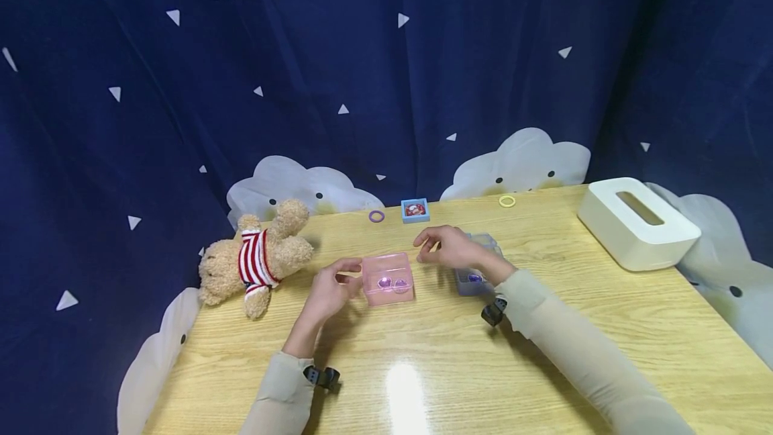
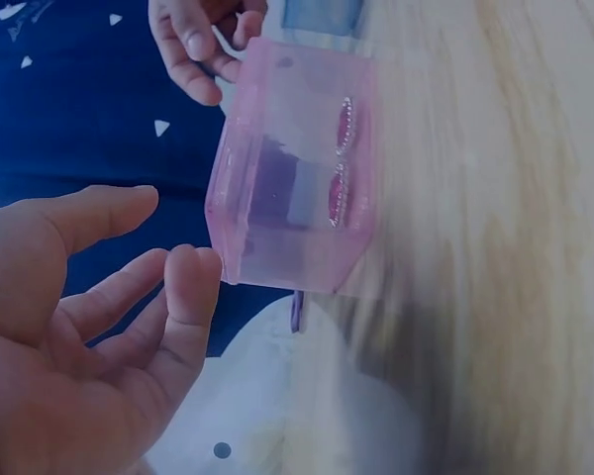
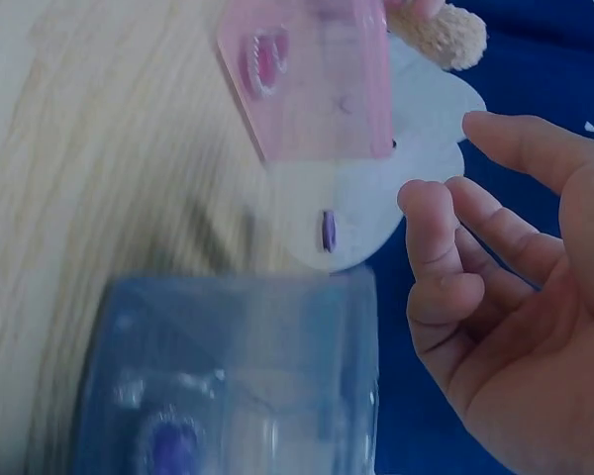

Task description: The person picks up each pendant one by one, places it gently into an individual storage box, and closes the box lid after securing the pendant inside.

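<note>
A translucent pink box (image 1: 388, 297) stands on the table, with two purple gems edged in clear stones in it. Beside its left side is my left hand (image 1: 331, 293), thumb and fingers apart; in the left wrist view one fingertip meets or nearly meets the box's corner. My right hand (image 1: 445, 247) hovers between the pink box and a translucent blue-grey box (image 3: 228, 307), holding nothing, its fingers loosely bent. Inside the blue-grey box lies a purple gem (image 3: 173, 447) with a pale stone edge. My right forearm hides part of that box in the head view.
Toward the back lie a purple ring (image 1: 377, 216), a small light-blue box (image 1: 415, 219) with red contents and a yellow ring (image 1: 507, 201). A teddy bear (image 1: 256, 259) lies at the left. A white tissue box (image 1: 622, 247) stands right, before a dark blue curtain (image 1: 386, 72).
</note>
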`<state>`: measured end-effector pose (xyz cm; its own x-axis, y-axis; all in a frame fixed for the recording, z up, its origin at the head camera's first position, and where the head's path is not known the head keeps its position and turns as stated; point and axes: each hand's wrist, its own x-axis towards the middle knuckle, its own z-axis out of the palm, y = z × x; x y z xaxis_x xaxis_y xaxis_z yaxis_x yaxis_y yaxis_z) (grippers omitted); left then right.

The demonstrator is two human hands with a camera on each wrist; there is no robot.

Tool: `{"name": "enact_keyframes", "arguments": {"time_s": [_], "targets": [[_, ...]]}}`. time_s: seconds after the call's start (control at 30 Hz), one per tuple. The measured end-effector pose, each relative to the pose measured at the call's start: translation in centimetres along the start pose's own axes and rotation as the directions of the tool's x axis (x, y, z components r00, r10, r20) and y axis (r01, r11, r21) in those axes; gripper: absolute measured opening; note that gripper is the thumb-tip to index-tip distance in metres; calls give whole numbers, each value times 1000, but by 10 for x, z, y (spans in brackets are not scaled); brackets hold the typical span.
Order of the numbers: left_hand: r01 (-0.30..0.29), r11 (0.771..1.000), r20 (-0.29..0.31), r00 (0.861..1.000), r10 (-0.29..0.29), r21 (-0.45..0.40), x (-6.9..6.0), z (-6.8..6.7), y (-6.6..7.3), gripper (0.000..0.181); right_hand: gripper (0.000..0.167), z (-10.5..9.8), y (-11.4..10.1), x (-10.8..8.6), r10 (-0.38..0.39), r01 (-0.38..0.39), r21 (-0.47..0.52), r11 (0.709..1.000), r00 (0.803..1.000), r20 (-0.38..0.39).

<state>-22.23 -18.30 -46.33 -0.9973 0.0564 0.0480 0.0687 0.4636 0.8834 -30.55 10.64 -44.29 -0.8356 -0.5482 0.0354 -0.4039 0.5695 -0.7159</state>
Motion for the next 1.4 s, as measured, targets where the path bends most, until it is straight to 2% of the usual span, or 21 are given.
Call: {"name": "enact_keyframes", "arguments": {"time_s": [0.27,0.53,0.83,0.97,1.1,1.2,1.27,1.4], "targets": [[-48,999,-2,999,48,-13,2,4,8,39,26,-23,14,-10,70,-68,103,992,998,-9],[-106,994,20,994,106,-1,5,18,18,36,26,-45,29,-20,82,-78,55,995,994,-75],[-75,997,64,995,77,-35,5,41,32,36,27,-59,52,-30,125,-112,120,986,987,-100],[-97,994,80,992,101,-47,7,54,38,33,26,-62,63,-33,152,-139,98,985,980,-132],[-33,984,123,991,56,-177,7,68,45,32,28,-66,70,-37,170,-157,91,983,973,-155],[-8,975,139,989,40,-221,7,78,51,31,32,-69,73,-40,176,-163,94,982,972,-156],[-49,985,128,989,71,-168,8,85,54,30,33,-72,76,-42,186,-172,101,980,971,-151],[-125,988,119,984,135,-94,10,99,61,28,37,-78,83,-45,226,-209,129,969,965,-135]]}}
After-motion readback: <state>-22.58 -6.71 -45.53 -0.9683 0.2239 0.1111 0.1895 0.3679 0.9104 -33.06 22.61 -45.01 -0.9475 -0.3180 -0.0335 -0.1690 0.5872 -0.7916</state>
